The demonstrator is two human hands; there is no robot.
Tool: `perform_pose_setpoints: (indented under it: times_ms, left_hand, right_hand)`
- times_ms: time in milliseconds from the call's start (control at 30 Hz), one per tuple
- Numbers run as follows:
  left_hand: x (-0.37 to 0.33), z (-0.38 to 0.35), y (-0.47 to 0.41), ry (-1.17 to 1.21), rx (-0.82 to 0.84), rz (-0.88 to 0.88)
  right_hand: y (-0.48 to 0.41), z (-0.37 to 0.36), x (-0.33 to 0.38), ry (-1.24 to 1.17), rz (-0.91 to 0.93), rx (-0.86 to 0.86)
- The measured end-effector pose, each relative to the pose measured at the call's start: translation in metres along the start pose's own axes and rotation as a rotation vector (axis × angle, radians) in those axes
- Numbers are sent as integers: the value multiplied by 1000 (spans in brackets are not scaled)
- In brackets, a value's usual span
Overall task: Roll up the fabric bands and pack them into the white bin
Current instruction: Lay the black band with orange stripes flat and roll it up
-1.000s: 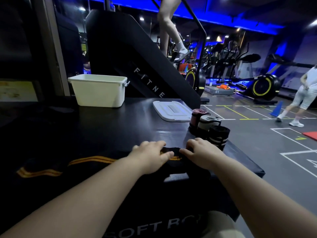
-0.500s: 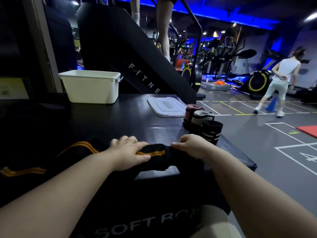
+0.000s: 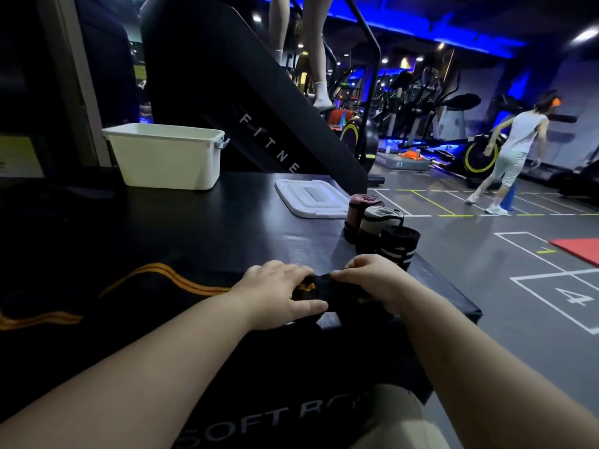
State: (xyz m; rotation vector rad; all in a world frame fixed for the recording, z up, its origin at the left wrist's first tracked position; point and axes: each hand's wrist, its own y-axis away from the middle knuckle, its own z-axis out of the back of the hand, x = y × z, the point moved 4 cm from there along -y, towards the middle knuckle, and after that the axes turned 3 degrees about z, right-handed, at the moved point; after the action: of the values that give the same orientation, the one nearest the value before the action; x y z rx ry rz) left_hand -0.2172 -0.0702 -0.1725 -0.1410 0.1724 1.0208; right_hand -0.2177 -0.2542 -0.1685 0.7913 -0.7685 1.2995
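You are in a dim gym lit with blue strips, facing a black padded box (image 3: pixel 227 241) that serves as your work surface. A white bin (image 3: pixel 168 160) stands at its far left, open-topped, and its white lid (image 3: pixel 311 197) lies flat to the right of it, well apart. At the box's right edge, three rolled bands (image 3: pixel 377 222) stand upright in a touching row: a maroon one farthest from you, a grey one in the middle, a black one with pale stripes nearest.

A long black band with orange stripes (image 3: pixel 181 280) trails across the box from the left to its near edge. There its end is wound into a small roll between your hands. Your left hand (image 3: pixel 275 293) curls its fingers over the roll with the thumb along the near side. Your right hand (image 3: pixel 372 280) grips the roll's other end with bent fingers.

Behind the box rises a black stair machine (image 3: pixel 227 92) with someone's legs on it. A person in light clothes (image 3: pixel 515 150) stands on the marked floor to the right.
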Motion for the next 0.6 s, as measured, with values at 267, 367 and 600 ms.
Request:
perform_pose_setpoints:
  times_ms: [267,367,600]
  left_hand:
    - [0,-6,1,-96,2,-26]
    - [1,-8,0,-104,19,-25]
    - [1,-8,1,-75,-14,-25]
  right_hand:
    - [2,4,-1,59,-45,-27]
    - [2,7,3,168,-33,-53]
    - [2,14,21,415,-2,-42]
